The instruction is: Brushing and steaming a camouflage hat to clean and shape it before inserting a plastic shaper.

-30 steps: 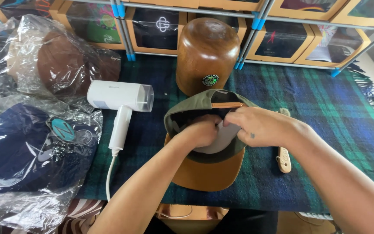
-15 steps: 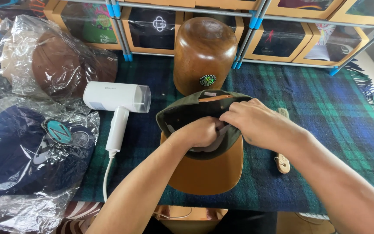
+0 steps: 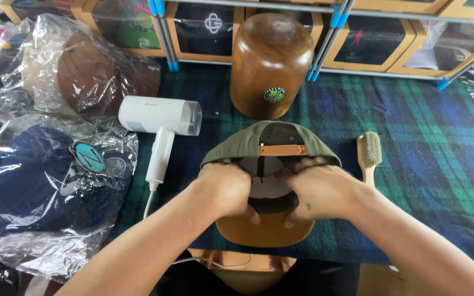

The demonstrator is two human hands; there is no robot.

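olive-green cap with tan brim [image 3: 248, 143], held upside down in both hands at the middle of the surface.

left hand [image 3: 227, 188] and right hand [image 3: 316, 190] each grasp the cap's inner rim, fingers curled inside, brim toward the person. it lies on a green-and-blue plaid blanket [image 3: 412, 142]. behind it stands a rounded wooden hat block [image 3: 270, 60]; a white handheld steamer [image 3: 163, 123] lies left, a wooden brush [image 3: 370, 153] right.

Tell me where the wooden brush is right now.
In the head view the wooden brush lies on the plaid blanket, just right of the olive cap and beyond the right hand.
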